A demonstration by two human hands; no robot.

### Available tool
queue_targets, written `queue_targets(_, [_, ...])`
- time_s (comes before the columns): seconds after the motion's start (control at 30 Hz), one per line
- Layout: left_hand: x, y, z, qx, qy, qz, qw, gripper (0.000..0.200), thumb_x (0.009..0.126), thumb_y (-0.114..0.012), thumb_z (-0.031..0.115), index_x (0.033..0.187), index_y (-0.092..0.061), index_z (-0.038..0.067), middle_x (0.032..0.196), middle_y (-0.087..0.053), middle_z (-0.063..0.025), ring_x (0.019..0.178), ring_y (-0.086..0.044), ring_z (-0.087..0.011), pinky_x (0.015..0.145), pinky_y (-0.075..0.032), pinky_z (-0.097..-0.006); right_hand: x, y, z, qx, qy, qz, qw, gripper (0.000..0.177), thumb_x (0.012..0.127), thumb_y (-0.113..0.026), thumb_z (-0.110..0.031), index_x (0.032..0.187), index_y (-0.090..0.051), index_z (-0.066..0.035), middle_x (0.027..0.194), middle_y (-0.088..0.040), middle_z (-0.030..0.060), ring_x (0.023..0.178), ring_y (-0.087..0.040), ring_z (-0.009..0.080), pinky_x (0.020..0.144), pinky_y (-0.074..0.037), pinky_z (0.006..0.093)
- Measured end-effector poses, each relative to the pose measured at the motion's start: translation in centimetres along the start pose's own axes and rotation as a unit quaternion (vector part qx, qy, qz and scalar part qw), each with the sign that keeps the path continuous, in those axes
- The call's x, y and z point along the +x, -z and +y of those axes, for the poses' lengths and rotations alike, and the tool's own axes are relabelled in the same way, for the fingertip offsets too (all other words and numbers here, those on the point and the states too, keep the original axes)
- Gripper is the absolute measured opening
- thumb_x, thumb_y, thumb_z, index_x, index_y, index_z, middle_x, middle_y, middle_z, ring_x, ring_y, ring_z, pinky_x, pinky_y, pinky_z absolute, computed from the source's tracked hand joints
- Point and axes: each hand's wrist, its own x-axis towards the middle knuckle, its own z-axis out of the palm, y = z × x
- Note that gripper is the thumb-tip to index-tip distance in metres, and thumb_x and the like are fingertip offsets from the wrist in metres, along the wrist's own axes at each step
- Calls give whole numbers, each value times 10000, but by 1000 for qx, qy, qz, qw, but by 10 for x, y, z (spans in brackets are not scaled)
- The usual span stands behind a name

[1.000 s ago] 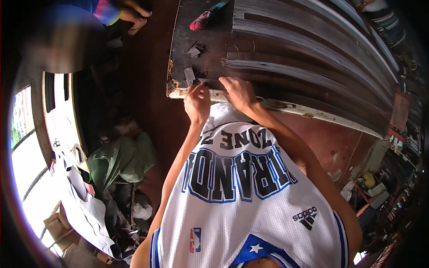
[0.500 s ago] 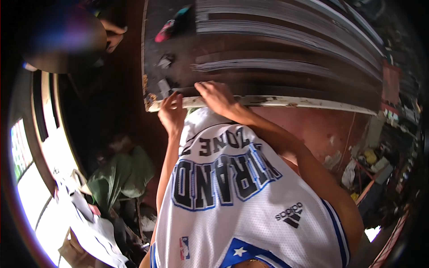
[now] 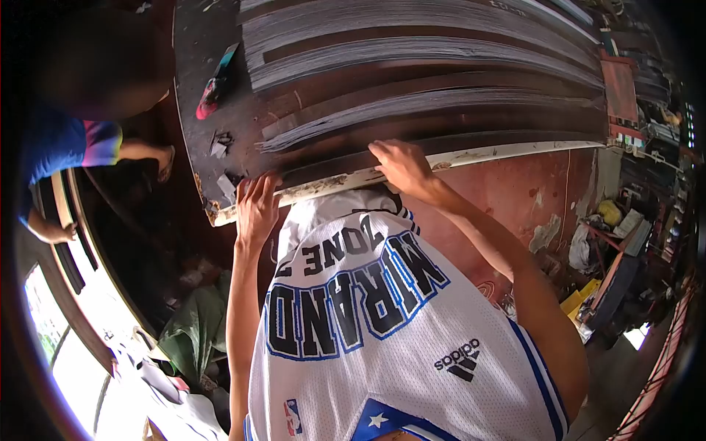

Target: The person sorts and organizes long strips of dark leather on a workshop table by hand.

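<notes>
A long dark strip lies along the near edge of the table. My left hand rests at the strip's left end, fingers bent together over it. Farther right, my right hand has its fingers curled onto the same strip, thumb side hidden. Stacks of thin grey strips lie in rows behind both hands. Just left of my left hand is a small grey piece, with crumpled scraps beyond it. A pink and teal tool lies farther back.
At the left, a person in blue stands beside the table, one hand low near a wooden frame. Green cloth hangs below left. Shelves with a yellow item and other goods stand at the right, by a peeling red wall.
My hands have moved farther apart, the right one rightward along the edge. The view has shifted, so the table appears farther left, and more of the person in blue shows.
</notes>
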Motion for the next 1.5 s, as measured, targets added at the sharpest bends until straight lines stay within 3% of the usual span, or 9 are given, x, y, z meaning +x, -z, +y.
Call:
queue_targets(0.23, [-22,6,-28,0,-10,11,1000,193,761,-692,9,927,-607,61,1012,-688,-86,896,-659,-284,835,-527,-393,0,-18,-13,-21,8,-57,998,458,737,-801,-220,1115,-603,-52,1086,-679,84,989,-677,222,801,-566,326])
queue_targets(0.27, [-28,5,-34,5,-14,14,1000,194,753,-692,5,917,-604,62,1014,-690,-84,897,-659,-283,835,-528,-394,2,-21,-17,-31,47,39,998,189,786,-701,-165,927,-609,-79,869,-682,62,836,-702,205,689,-580,318])
queue_targets(0.37, [-42,11,-50,8,-19,23,1000,204,719,-686,-12,878,-584,63,1004,-693,-79,890,-659,-277,828,-524,-395,9,-23,-37,-31,80,88,992,114,814,-626,-121,918,-607,-76,882,-682,66,828,-701,203,680,-580,309])
queue_targets(0.6, [-30,71,-35,-12,5,15,1000,289,771,-798,185,1003,-681,57,1067,-705,-100,987,-669,-281,886,-504,-406,4,13,-59,106,54,12,993,574,776,-757,-194,1276,-552,0,1293,-604,173,1142,-610,334,981,-499,400])
queue_targets(0.77, [84,101,-52,-162,135,138,968,157,920,-652,171,1005,-699,48,902,-712,-162,838,-702,-337,739,-542,-412,28,45,-62,289,27,105,951,428,850,-746,-253,1191,-657,-12,1206,-666,185,1077,-660,341,924,-534,390])
queue_targets(0.97, [230,90,-119,-16,6,223,975,347,879,-631,108,1225,-632,134,1205,-625,-144,1139,-576,-368,916,-495,-448,88,71,-71,361,-32,131,923,299,913,-702,-264,1095,-691,-27,1091,-718,153,995,-708,293,779,-569,371])
queue_targets(1.17, [268,82,-144,123,24,156,980,427,853,-699,224,1267,-609,172,1220,-601,-109,1175,-550,-341,929,-472,-493,100,71,-52,528,-73,190,825,267,956,-664,-236,1089,-690,-5,1073,-730,142,1005,-711,244,871,-565,332])
queue_targets(1.4, [268,122,-126,-100,38,-25,994,150,846,-704,161,887,-632,35,808,-658,-95,774,-643,-204,703,-480,-352,120,59,-15,740,-153,180,630,523,992,-567,-417,1236,-582,46,1153,-678,173,1035,-676,246,916,-567,364])
queue_targets(1.5, [235,164,-85,-157,-4,-73,985,118,855,-685,78,824,-584,25,690,-615,-41,689,-585,-100,629,-433,-285,137,57,14,892,-111,248,361,593,1038,-418,-429,1376,-408,58,1262,-586,230,1081,-639,289,969,-557,419])
